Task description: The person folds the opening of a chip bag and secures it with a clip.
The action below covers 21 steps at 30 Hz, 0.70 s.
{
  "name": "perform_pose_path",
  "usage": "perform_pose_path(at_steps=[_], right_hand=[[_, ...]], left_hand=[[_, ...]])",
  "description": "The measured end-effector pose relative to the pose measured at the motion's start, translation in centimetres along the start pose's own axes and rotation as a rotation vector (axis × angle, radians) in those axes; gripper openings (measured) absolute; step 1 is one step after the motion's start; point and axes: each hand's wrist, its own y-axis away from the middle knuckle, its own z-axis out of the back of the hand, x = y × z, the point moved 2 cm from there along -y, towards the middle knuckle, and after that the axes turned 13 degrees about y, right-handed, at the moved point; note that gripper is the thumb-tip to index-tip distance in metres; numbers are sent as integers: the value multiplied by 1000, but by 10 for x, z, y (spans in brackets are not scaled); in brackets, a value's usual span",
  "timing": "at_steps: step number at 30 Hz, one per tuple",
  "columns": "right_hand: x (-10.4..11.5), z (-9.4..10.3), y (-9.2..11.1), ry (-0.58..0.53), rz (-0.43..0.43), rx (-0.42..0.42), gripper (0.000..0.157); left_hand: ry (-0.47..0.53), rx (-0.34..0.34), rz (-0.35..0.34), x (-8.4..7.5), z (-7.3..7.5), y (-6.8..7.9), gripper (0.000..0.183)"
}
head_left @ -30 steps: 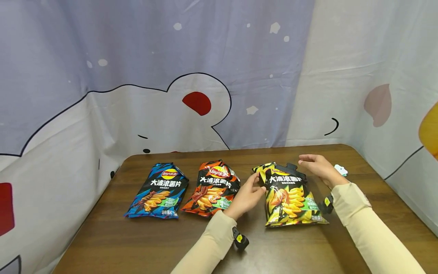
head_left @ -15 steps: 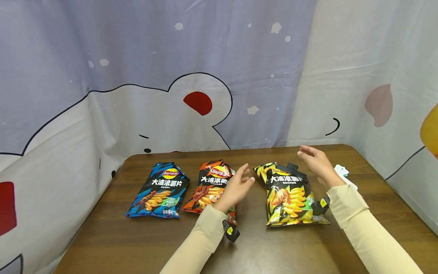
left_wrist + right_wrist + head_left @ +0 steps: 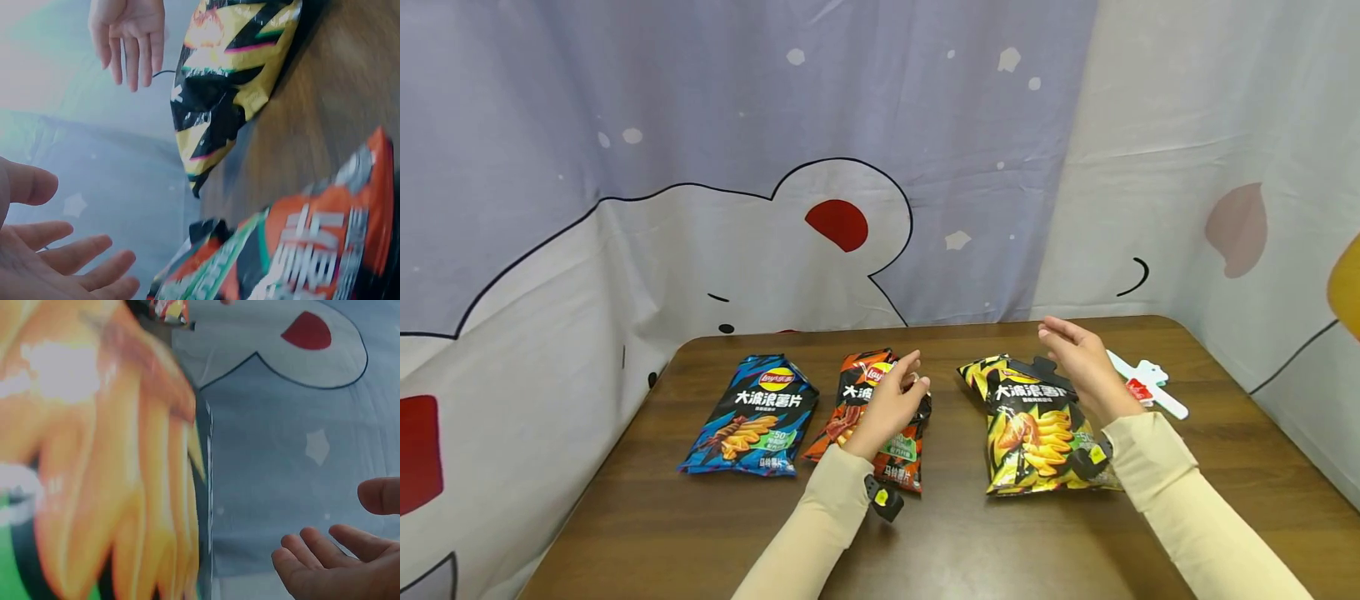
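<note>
Yellow and black on the right of the table [image 3: 970, 542], and we have a chip bag [image 3: 1028, 433] lying face up there, with a black clip [image 3: 1033, 368] across its top end. Our right hand [image 3: 1090, 367] hangs near that clip, fingers loosely extended, thumb apart, nothing held; the right wrist view gives us a clean gap between hand and bag. Over to our left hand [image 3: 891, 408]: it's above the orange bag [image 3: 901, 454], hiding part of the front, its fingers spread and slightly bent, and we see no grip on anything. Blue bag [image 3: 748, 425] next, flat on the far left, just beside the orange one. Beyond our right hand we spot a white strip [image 3: 1171, 405] on the wood with a red piece [image 3: 1138, 390] beside it. Behind everything, we've got a printed curtain [image 3: 700, 108].
</note>
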Motion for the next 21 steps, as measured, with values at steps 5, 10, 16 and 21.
perform_pose_path(at_steps=[5, 10, 16, 21], right_hand=[[9, -10, 4, -80, 4, 10, 61], [18, -23, 10, -136, 13, 33, 59], [21, -37, 16, -159, 19, 63, 58], [19, -46, 17, -182, 12, 81, 57]], left_hand=[[-66, -19, -11, 0, 12, 0, 51], [-103, -35, -11, 0, 26, 1, 50], [-158, -60, -1, -2, 39, 3, 49], [-171, -67, 26, 2, 47, 6, 48]])
